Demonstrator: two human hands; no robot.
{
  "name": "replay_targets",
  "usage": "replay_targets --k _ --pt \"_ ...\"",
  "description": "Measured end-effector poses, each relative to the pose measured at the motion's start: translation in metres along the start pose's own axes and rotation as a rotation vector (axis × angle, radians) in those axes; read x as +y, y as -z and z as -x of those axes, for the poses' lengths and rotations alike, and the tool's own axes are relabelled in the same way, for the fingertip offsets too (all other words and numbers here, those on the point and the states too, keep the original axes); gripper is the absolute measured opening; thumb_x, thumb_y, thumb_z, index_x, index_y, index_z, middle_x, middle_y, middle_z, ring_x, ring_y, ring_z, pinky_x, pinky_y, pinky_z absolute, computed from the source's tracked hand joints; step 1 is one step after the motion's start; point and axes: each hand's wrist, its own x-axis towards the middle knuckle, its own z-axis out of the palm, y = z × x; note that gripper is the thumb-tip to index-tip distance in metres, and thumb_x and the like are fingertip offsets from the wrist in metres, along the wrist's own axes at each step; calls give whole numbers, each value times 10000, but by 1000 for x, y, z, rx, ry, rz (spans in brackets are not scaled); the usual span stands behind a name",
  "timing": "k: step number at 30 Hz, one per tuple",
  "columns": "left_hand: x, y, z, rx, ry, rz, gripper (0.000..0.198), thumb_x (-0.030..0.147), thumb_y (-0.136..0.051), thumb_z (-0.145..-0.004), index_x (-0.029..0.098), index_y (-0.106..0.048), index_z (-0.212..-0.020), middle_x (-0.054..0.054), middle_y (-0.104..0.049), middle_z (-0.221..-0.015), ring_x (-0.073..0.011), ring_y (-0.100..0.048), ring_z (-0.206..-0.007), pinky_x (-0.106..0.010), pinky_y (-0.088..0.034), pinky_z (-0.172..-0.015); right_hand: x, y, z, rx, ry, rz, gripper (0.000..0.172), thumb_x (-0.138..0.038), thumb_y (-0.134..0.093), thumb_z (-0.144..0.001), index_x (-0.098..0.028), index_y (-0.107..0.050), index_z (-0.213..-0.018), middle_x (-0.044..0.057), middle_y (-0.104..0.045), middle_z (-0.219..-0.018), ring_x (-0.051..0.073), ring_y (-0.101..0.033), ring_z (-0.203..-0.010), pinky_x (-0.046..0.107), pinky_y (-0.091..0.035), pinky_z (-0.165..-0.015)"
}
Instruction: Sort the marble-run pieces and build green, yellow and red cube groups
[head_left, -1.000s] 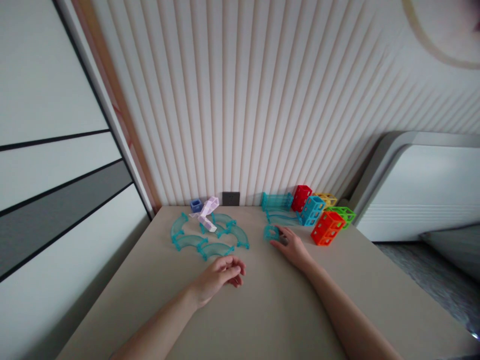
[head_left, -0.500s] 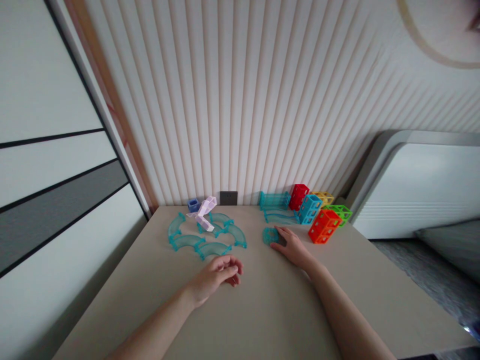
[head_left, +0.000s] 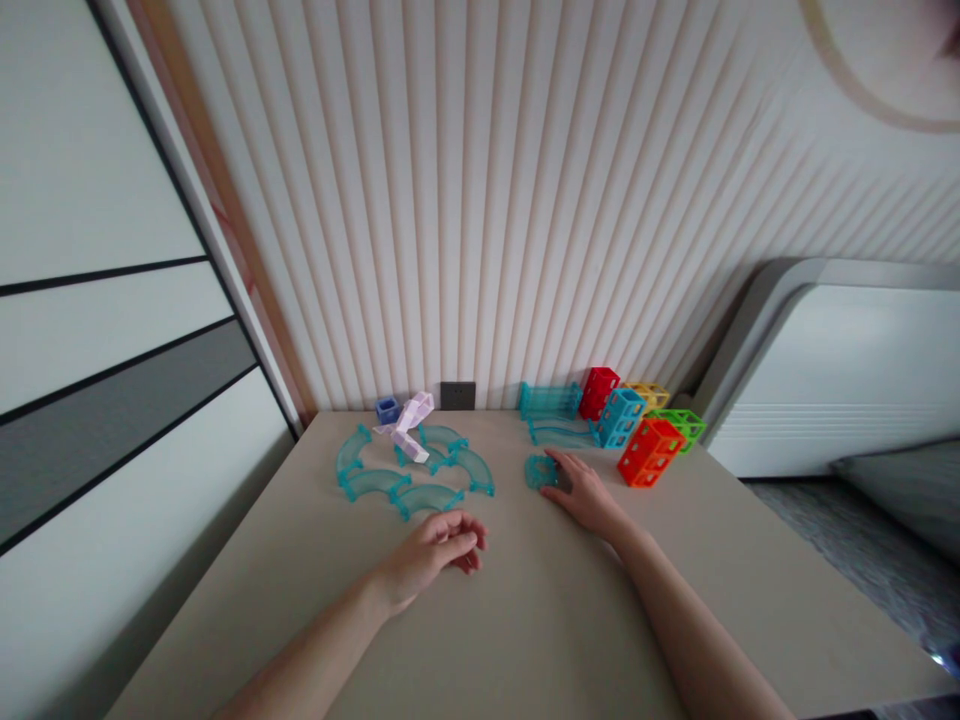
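Observation:
My right hand [head_left: 583, 492] lies on the beige table [head_left: 525, 620] with its fingers curled onto a small teal translucent piece [head_left: 537, 471]. My left hand [head_left: 435, 552] rests on the table in a loose curl with nothing in it, just in front of a group of curved teal track pieces [head_left: 420, 470]. A pale lilac ramp piece [head_left: 411, 421] stands among those curves, and a small blue cube [head_left: 388, 409] sits behind them.
At the back right stand a red block [head_left: 598, 392], a light blue block [head_left: 620, 416], an orange block [head_left: 649, 452], a green frame [head_left: 681, 424], a yellow frame [head_left: 649, 394] and straight teal tracks [head_left: 551, 402]. The ribbed wall carries a dark socket [head_left: 457, 396]. A white bed frame [head_left: 840, 380] is on the right.
The view has shifted slightly. Both hands stay almost where they were; my right hand keeps its fingers on the small teal piece.

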Motion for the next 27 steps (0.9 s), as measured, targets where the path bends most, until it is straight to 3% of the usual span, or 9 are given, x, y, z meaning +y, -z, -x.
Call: replay_targets --k 10,15,19,27 --pt "-1 1 1 -6 -5 -6 365 467 -756 -803 135 -677 -933 -44 -656 -880 -156 -637 -784 -296 -484 -743 3 1 -1 5 16 -4 633 -376 -693 -827 -231 -547 -1425 131 -615 -1407 317 -565 -1302 505 -420 -1105" --pt "-1 1 1 -6 -6 -18 355 462 -749 -811 136 -676 -932 -42 -656 -867 -152 -633 -777 -285 -478 -734 0 3 2 16 40 37 675 -378 -664 -855 -241 -470 -1487 131 -556 -1462 309 -533 -1336 497 -416 -1116" --pt "-1 1 1 -10 -8 -11 353 456 -750 -813 136 -677 -944 -46 -657 -890 -152 -633 -787 -284 -480 -737 -13 -1 6 64 19 115 766 -467 -669 -863 -251 -384 -1540 137 -496 -1496 313 -502 -1357 491 -421 -1116" --pt "-1 0 0 0 4 -12 380 474 -767 -793 136 -682 -944 -53 -662 -901 -155 -634 -785 -284 -482 -735 -45 -14 4 69 -22 274 592 -442 -596 -927 -214 -499 -1465 168 -499 -1484 338 -503 -1343 490 -424 -1105"
